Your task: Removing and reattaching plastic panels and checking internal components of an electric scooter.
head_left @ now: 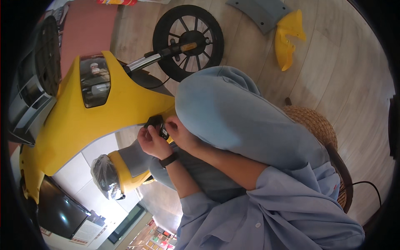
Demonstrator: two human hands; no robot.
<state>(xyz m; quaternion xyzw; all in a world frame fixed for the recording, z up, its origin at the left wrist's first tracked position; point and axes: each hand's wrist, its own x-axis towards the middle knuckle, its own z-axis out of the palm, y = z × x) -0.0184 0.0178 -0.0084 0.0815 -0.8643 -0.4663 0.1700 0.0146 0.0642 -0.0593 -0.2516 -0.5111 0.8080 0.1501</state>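
A small black box-like part (155, 121) with a pale label sits between my hands, beside the yellow body panel of a scooter (129, 98). My left hand (152, 142), with a black band on its wrist, is closed around its near side, thumb on top. From the right, my right hand (179, 132) has its fingers bent and pinched at the part's right edge; what the fingertips grip there is too small to make out. The scooter's spoked front wheel (189, 41) with a black tyre shows at the upper middle, joined by a silver fork tube (143, 62).
My raised knee (212, 108) is close to the right hand. A yellow plastic piece (287, 39) and a grey panel (262, 14) lie on the wooden floor at the upper right. The plastic-wrapped scooter seat end (106, 177) is at lower left. I sit on a woven stool (314, 125).
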